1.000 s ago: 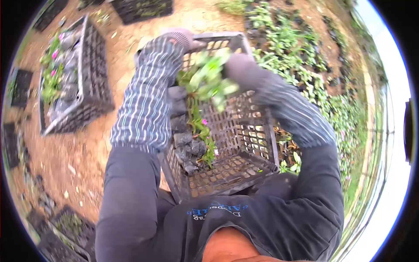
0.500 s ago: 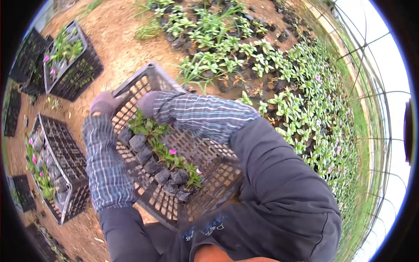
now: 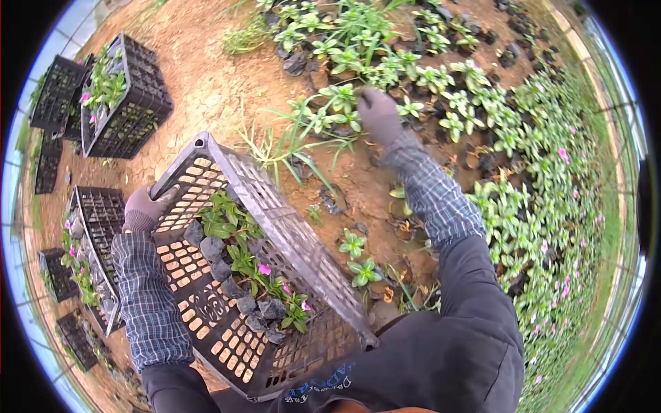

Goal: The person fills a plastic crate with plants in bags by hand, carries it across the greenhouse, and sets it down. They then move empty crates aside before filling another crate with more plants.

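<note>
A black plastic crate, tilted in front of me, holds a row of seedlings with green leaves, pink flowers and dark root bags. Gloved, my left hand grips the crate's far left rim, fingers wrapped over the edge. My right hand, also gloved, is away from the crate, over the ground at the edge of the potted plants. Its fingers point down among the leaves and are mostly hidden, so whether they hold a plant does not show.
More black crates of flowering seedlings stand on the left, one at the upper left and another lower down. A dense bed of plants covers the right side. Grass tufts grow on bare soil beyond the crate.
My right hand has left the inside of the crate and swung out right to the plants. My left hand still holds the rim. The view has shifted, and the crate's right wall shows more.
</note>
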Demonstrator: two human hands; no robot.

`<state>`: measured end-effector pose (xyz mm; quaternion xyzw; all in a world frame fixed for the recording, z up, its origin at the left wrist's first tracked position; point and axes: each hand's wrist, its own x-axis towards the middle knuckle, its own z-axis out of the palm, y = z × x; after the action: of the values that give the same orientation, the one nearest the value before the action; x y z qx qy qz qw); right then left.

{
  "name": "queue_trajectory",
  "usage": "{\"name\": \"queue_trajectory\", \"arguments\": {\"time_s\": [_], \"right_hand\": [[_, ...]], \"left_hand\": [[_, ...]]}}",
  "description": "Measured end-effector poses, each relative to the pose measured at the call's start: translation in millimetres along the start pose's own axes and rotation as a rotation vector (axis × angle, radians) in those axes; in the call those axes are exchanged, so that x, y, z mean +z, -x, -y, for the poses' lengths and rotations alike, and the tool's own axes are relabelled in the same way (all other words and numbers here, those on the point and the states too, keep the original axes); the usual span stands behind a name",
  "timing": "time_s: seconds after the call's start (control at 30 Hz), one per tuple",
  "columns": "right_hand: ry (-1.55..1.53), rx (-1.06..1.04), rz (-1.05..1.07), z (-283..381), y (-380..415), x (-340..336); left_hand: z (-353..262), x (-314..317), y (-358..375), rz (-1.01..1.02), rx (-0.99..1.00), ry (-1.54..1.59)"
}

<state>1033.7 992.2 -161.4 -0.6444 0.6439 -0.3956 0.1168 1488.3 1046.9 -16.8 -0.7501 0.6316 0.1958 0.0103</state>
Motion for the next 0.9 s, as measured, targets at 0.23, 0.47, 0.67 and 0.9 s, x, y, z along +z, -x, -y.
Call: {"name": "queue_trajectory", "arguments": {"time_s": [0.23,0.47,0.67,0.9], "right_hand": [[0.401,0.081,0.284,-39.6,-110.3,85.1],[0.66,0.063,0.58,-55.2,-132.2,113.6],[0.027,0.145,0.181,-79.6,-124.2,95.8],[0.353,0.261,0.107,-46.3,-159.6,70.8]], "left_hand": [[8.0,2.7,-9.1,0.03,-0.046,-0.005],[6.7,-1.2,-14.9,0.022,0.017,-0.009],[9.1,-2.5,-20.0,0.052,0.011,-0.084],[3.4,-5.3,-15.1,0.035,0.026,-0.033]]}}
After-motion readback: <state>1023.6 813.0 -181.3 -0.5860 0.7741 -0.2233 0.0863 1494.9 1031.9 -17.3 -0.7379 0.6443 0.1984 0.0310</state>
